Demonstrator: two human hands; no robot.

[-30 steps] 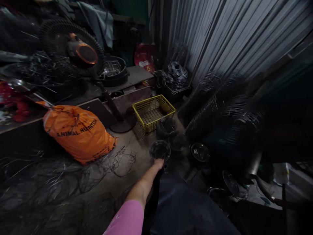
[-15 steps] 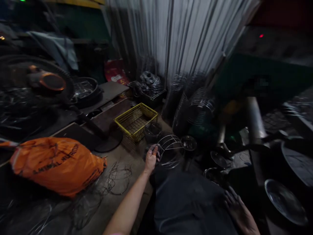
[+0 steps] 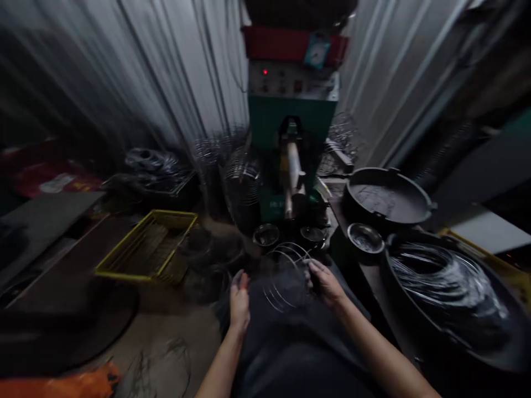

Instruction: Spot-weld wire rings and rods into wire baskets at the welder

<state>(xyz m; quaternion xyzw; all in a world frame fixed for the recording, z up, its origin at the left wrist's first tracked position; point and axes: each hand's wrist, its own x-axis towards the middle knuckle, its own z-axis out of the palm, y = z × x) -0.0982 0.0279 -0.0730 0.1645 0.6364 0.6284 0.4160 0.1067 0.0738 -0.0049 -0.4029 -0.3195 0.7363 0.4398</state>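
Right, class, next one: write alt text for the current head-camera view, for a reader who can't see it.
A person's right hand holds thin curved wires above a dark-covered lap, the open left hand raised beside them. Beyond stands a green machine; a yellow basket is at left, coiled wire in a dark tub at right.

The room was dim, its far corners sunk in shadow. A pale ribbed wall (image 3: 166, 72), which looked like corrugated metal though blur softened it, spread across the left and centre, and another ribbed wall (image 3: 377, 61) slanted up on the right. Between them stood a green cabinet (image 3: 317, 116) with a red band (image 3: 277, 43) and a small glowing red light (image 3: 265, 72). A low board-topped bench (image 3: 53, 218) lay at left, a pale flat surface (image 3: 489, 229) at right. The bare floor (image 3: 174, 326) was greyish brown.
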